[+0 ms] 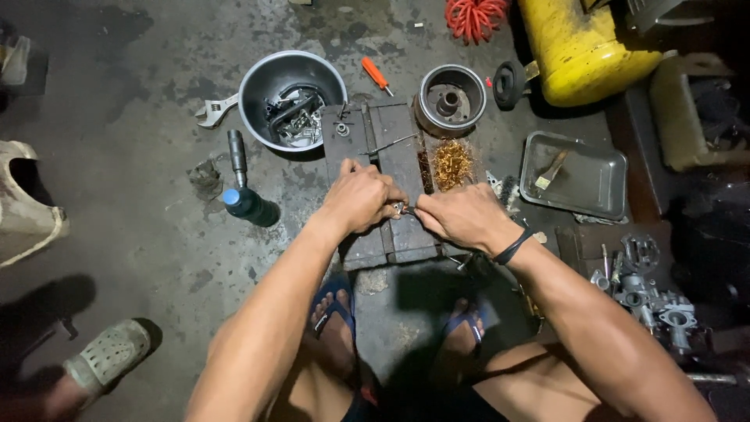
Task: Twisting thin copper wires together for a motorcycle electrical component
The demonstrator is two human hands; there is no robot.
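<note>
My left hand (361, 197) and my right hand (462, 216) meet over a dark metal block (391, 156) on the concrete floor. Both pinch a small shiny metal part (402, 209) between their fingertips; its shape is mostly hidden by the fingers. A black band sits on my right wrist. On the block lie a thin rod (393, 143) and a small nut (341, 129). A heap of tangled copper wire (452, 163) lies just right of the block, beyond my right hand.
A metal bowl (269, 74) of parts, a wrench (215, 111), an orange screwdriver (376, 75), a round drum (451, 99), a blue-capped bottle (248, 205), a tray (594, 184) holding a brush, carburetor parts (652, 297), a yellow tank (578, 47). Another person's sandalled foot (105, 355) is at lower left.
</note>
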